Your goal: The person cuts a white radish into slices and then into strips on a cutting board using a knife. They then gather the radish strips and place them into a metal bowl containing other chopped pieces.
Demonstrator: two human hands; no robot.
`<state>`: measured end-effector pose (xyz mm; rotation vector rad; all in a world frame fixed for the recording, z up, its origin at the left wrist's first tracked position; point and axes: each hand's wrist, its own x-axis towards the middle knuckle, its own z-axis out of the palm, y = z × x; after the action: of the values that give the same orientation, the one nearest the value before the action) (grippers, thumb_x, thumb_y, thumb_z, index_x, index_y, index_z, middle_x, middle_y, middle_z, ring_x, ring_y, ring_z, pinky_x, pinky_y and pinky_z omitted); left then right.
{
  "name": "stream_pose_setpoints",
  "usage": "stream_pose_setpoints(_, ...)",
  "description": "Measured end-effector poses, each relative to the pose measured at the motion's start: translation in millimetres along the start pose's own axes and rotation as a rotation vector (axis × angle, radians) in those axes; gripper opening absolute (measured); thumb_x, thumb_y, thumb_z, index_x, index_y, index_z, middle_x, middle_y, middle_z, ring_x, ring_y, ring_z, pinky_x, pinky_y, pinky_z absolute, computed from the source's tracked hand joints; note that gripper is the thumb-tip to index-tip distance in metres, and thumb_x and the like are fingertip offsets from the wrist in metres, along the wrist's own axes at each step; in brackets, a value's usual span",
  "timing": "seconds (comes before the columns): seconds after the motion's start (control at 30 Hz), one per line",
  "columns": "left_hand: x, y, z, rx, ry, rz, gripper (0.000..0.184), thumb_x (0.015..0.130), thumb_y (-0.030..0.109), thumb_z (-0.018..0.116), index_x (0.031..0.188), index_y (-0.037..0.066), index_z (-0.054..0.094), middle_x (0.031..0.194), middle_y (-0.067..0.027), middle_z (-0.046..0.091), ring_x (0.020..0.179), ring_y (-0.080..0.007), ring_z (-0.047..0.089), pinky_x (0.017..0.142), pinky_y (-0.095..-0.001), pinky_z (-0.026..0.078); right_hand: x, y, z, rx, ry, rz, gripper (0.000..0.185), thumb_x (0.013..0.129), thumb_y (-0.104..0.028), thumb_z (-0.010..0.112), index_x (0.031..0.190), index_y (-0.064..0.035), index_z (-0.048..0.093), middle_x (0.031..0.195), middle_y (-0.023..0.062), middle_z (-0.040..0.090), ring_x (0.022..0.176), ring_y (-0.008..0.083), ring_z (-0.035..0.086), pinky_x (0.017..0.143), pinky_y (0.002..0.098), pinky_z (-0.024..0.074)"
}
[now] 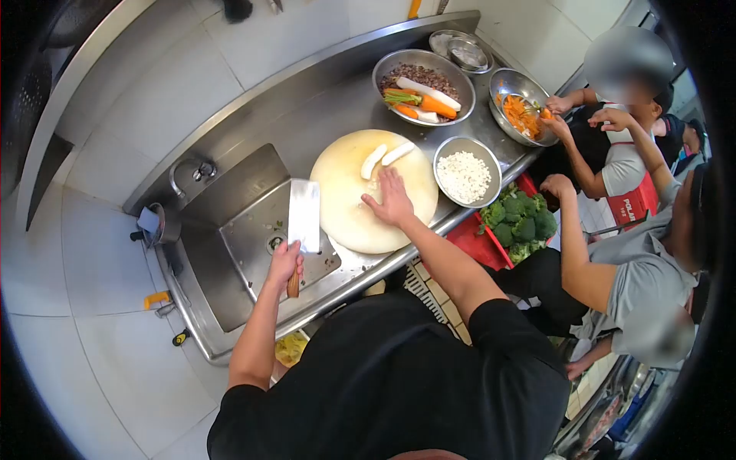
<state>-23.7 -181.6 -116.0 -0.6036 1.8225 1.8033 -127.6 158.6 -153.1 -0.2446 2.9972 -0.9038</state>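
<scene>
My left hand (285, 263) is wrapped round the wooden handle of a cleaver (304, 211), whose broad blade is over the sink's right edge, beside the round cutting board (345, 218). On the board rests my right hand (391, 201), palm down with its fingers apart. Two peeled white pieces (373, 161) lie just beyond its fingertips, and small pale bits are near the fingers. To the right of the board stands a steel bowl of white diced pieces (464, 176).
A bowl with carrots (438, 105) stands behind the board. Broccoli (517, 218) fills a red crate (477, 239) below the counter edge. Two co-workers are at the right; one has hands at a bowl of orange pieces (521, 116). The sink (230, 264) lies left.
</scene>
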Motion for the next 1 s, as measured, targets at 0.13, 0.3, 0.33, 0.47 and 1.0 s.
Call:
stream_pose_setpoints(0.13,19.7,38.7,-3.8,0.892,0.276,0.434,0.018,0.104,0.026,0.057,0.109,0.011,0.065,0.072,-0.0114,0.066,0.064,-0.0307,0.069,0.06,-0.0466,0.057,-15.2,-26.7,21.3,0.23,-0.062,-0.096,0.075,0.098,-0.05,0.065,0.151,0.0,0.045,0.155,0.0262,0.047,0.149,0.0419,0.038,0.126,0.0483,0.0285)
stream_pose_setpoints(0.3,29.9,69.9,29.5,1.274,0.315,0.69,0.035,0.099,0.024,0.057,0.132,0.016,0.066,0.098,-0.0186,0.072,0.088,-0.0412,0.073,0.078,-0.0541,0.058,-54.6,-44.1,11.3,0.58,0.118,0.045,0.058,0.1,-0.039,0.067,0.145,-0.0043,0.056,0.146,0.0247,0.057,0.139,0.0407,0.052,0.12,0.0445,0.038)
stream_pose_setpoints(0.33,30.5,65.3,32.7,1.322,0.288,0.683,0.038,0.098,0.024,0.058,0.135,0.018,0.066,0.1,-0.0187,0.071,0.087,-0.0413,0.072,0.077,-0.0538,0.058,-59.4,-38.5,20.9,0.545,0.296,0.045,0.062,0.1,-0.037,0.067,0.148,-0.0014,0.052,0.15,0.0273,0.053,0.142,0.0422,0.049,0.121,0.0448,0.0354)
stream_pose_setpoints(0.47,-1.3,40.5,55.8,1.394,0.157,0.639,0.038,0.099,0.022,0.055,0.136,0.015,0.065,0.101,-0.0202,0.072,0.09,-0.041,0.073,0.077,-0.0537,0.059,-91.0,-16.0,26.0,0.281,0.387,0.142,0.08,0.101,-0.044,0.063,0.156,0.0069,0.034,0.161,0.0326,0.035,0.152,0.0459,0.032,0.126,0.0488,0.0255)
stream_pose_setpoints(1.0,-23.0,-24.2,87.2,0.078,-0.067,-0.151,0.024,0.111,0.032,0.054,0.124,0.012,0.052,0.063,-0.0021,0.05,0.044,-0.0145,0.046,0.04,-0.0335,0.043,-49.6,-56.4,36.6,0.17,0.077,0.171,0.089,0.103,-0.054,0.054,0.158,0.0111,0.028,0.166,0.0301,0.03,0.158,0.0421,0.019,0.131,0.0482,0.0161)
